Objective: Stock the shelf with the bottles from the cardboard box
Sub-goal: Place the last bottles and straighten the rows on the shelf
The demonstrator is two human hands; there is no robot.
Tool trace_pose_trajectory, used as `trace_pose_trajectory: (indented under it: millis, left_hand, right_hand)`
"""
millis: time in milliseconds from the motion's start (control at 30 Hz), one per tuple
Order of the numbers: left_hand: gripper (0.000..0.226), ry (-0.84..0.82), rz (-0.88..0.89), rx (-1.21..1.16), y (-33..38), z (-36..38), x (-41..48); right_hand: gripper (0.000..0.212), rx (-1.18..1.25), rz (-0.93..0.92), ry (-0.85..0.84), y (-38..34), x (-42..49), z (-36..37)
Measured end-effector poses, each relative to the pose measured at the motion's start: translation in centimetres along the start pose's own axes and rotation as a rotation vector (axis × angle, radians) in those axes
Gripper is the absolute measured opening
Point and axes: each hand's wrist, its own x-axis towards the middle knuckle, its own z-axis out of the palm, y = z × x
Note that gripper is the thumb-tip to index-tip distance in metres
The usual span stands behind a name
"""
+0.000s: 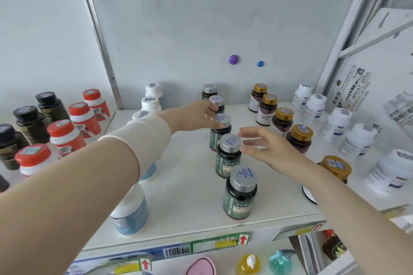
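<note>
A white shelf (185, 185) carries rows of bottles. Down its middle runs a row of dark green bottles with silver caps, the nearest (240, 194) by the front edge and another (228, 155) behind it. My left hand (196, 116) reaches in from the left and closes on the cap of the third green bottle (220, 134), thumb in front and fingers behind. My right hand (261, 144) hovers with fingers spread just right of the second green bottle's cap, holding nothing. The cardboard box is not in view.
Gold-capped brown bottles (299, 138) and white bottles (357, 143) fill the right side. A blue-and-white bottle (130, 214) stands under my left forearm. Red-capped (64, 134) and black bottles (31, 123) stand on the left shelf. Price tags (223, 243) line the front edge.
</note>
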Motion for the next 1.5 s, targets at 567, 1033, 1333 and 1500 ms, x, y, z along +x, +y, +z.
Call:
trace_pose_trajectory:
  millis: [567, 1033, 1333, 1500]
  left_hand:
    - [0.036, -0.015, -0.002, -0.269, -0.1, 1.6, 1.6]
    - [0.032, -0.034, -0.012, -0.304, 0.5, 1.3, 1.9]
    - [0.056, -0.074, -0.078, -0.064, 0.9, 0.8, 1.0]
    - [0.054, -0.018, -0.051, 0.071, 2.4, -3.1, -1.5]
  right_hand:
    - [0.045, 0.218, 0.027, -0.002, 3.5, 1.0, 3.4]
    - [0.043, 0.169, 0.000, 0.013, 3.6, 1.1, 3.2]
    - [0.061, 0.132, 0.048, -0.054, 2.7, 1.0, 2.3]
    - [0.071, -0.015, 0.002, 0.003, 0.0, -0.2, -0.6]
